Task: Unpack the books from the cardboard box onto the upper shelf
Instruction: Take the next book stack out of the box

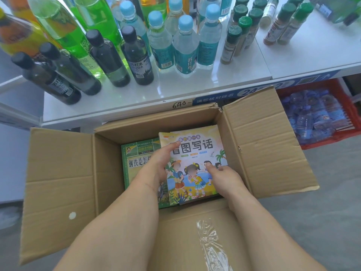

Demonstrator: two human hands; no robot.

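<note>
An open cardboard box [64, 178] stands on the floor below the white shelf [224, 79]. Inside lies a colourful picture book [197, 153] with cartoon children on its cover, tilted up on top of other books. My left hand [159, 167] grips its left edge, thumb on the cover. My right hand [222, 177] holds its right edge, thumb pressed on the cover. A green book [136, 159] lies flat to the left, partly under my left hand.
The white shelf carries several bottles: dark soda water [138, 55], clear blue-capped water [185, 45], green soda [64, 26] and green-capped spice jars [232, 45]. A red crate [332, 139] of packed bottles sits on the floor at the right. Box flaps spread left, right and towards me.
</note>
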